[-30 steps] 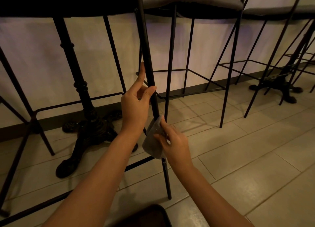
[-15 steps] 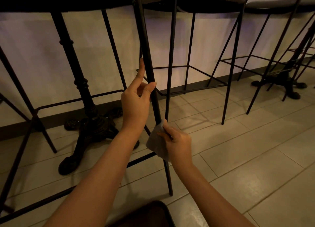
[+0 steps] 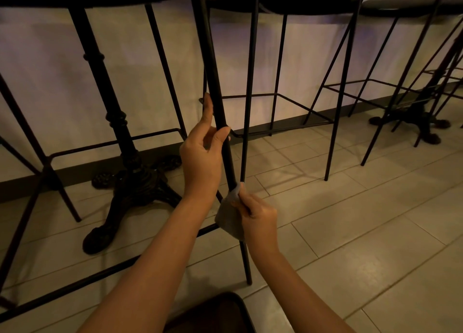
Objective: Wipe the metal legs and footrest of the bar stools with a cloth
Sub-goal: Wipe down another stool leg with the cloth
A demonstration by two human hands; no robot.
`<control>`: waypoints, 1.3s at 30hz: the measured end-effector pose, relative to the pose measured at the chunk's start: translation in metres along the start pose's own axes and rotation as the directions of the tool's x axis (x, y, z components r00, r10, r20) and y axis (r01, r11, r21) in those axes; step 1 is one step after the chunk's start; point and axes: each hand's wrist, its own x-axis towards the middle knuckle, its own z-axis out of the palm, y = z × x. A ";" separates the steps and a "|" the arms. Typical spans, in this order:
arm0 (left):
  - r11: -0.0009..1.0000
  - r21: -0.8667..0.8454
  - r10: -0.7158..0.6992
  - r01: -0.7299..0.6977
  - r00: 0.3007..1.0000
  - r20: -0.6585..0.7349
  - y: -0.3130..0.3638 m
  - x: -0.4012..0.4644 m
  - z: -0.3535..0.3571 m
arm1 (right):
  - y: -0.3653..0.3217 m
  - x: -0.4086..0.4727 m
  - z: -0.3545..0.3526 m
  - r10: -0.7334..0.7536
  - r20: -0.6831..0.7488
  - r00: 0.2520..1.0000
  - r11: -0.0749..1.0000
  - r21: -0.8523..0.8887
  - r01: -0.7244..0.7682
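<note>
A black metal stool leg (image 3: 209,64) runs from the seat at the top down to the tiled floor near the centre. My left hand (image 3: 203,157) grips this leg at mid height, thumb and fingers around it. Lower on the same leg, my right hand (image 3: 258,220) pinches a small grey cloth (image 3: 229,217) around the metal. The stool's black footrest bar (image 3: 100,280) slants off to the lower left from the leg, just below the cloth.
A cast-iron table pedestal (image 3: 130,180) with spread feet stands left of the stool. More black bar stools (image 3: 338,107) line the white wall to the right, and another pedestal base (image 3: 421,120) sits at far right. A dark rounded object (image 3: 213,312) lies at the bottom edge.
My right hand with the cloth has slid a little lower along the leg. The left hand keeps its grip, and the view has shifted slightly.
</note>
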 end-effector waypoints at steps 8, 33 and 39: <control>0.999 -0.008 -0.035 0.035 0.999 0.005 -0.006 -0.006 0.003 | -0.008 0.009 -0.002 -0.035 -0.043 0.998 0.999 -0.028 0.033; 0.996 -0.041 -0.072 0.073 0.997 0.031 -0.016 -0.019 0.005 | 0.021 -0.019 0.002 -0.019 0.014 1.000 0.998 -0.059 0.020; 0.994 -0.050 -0.093 0.095 0.995 0.044 -0.018 -0.019 0.004 | 0.015 0.000 -0.001 -0.057 0.016 0.998 0.995 -0.075 0.058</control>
